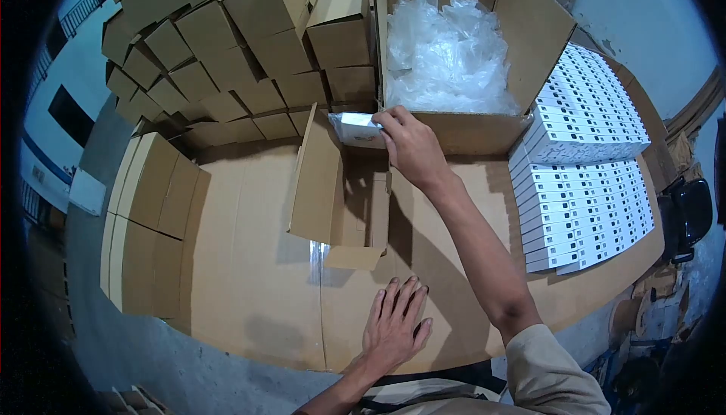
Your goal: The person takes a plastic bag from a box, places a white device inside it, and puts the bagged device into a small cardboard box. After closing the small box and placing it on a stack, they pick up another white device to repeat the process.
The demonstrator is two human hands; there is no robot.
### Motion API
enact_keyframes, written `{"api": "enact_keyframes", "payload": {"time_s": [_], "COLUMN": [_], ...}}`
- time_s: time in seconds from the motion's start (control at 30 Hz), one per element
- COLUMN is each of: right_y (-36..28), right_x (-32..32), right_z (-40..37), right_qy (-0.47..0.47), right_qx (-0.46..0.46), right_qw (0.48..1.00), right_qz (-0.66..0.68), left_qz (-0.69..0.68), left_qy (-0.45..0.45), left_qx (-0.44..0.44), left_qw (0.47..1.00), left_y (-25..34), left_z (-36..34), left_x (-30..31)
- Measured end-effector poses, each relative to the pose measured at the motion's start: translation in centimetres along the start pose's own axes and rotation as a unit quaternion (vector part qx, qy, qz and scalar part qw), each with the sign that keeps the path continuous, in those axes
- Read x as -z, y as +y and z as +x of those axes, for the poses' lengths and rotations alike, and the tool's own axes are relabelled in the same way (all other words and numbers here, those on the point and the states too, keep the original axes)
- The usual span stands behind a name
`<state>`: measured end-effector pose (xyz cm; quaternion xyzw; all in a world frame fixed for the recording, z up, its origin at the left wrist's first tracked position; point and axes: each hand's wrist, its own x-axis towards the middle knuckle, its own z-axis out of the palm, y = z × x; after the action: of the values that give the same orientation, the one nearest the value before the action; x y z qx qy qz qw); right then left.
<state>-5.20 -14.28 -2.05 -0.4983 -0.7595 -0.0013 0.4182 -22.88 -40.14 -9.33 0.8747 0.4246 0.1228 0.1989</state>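
In the head view, my right hand [412, 142] pinches one end of a small white box wrapped in clear plastic [357, 130]. It is held over the far end of an open cardboard box [318, 188], whose flaps stand apart. The inside of that carton is partly visible, and its bottom looks like bare brown cardboard. My left hand [395, 320] lies palm down on the cardboard-covered table [249, 264], fingers stretched out, just in front of the carton's near flap. Nothing is in it.
A large carton [454, 133] holding clear plastic bags [454, 55] stands at the back. Rows of small white boxes [590, 211] are stacked on the right. Brown cartons [204, 29] are piled at the back left, with more closed cartons [151, 226] at the left edge.
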Motion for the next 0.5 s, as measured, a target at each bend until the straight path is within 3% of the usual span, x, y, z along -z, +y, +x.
{"api": "enact_keyframes", "payload": {"time_s": [0.5], "right_y": [0.8], "right_x": [-3.2], "right_z": [-0.9], "right_qy": [-0.002], "right_qx": [0.002], "right_qw": [0.995], "right_qz": [-0.097], "left_qz": [0.000], "left_qy": [0.001], "left_qx": [-0.004], "left_qw": [1.000], "left_y": [-0.1], "left_z": [0.1], "left_x": [-0.1]}}
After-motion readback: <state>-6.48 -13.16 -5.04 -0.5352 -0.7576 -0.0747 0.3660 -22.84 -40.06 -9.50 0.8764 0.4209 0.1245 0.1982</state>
